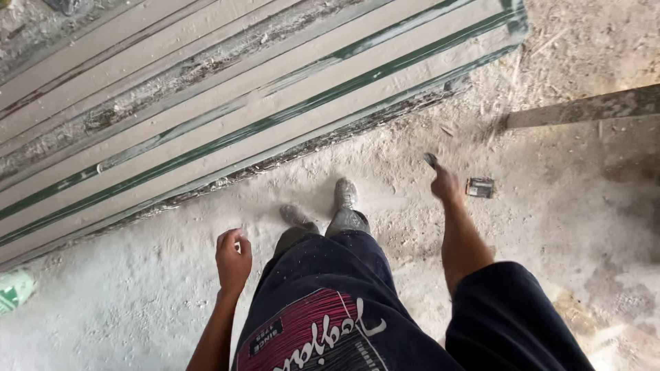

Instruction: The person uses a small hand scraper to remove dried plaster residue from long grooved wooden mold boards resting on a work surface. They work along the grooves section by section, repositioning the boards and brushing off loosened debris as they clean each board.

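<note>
I stand on a dusty concrete floor (pixel 564 227), looking down at my dust-covered shoes (pixel 344 196). My right hand (pixel 445 184) is raised at my side and closed around a small dark tool (pixel 431 160) whose tip sticks out above the fist. My left hand (pixel 233 257) hangs at my left side with the fingers loosely curled and nothing visible in it. A stack of long grey boards with green edges (pixel 261 103) lies on the floor just ahead of my feet, running diagonally across the view.
A small dark rectangular object (pixel 480 187) lies on the floor just right of my right hand. A wooden plank (pixel 584 108) lies at the right. A green and white container (pixel 14 290) sits at the left edge. Dust and debris line the boards' near edge.
</note>
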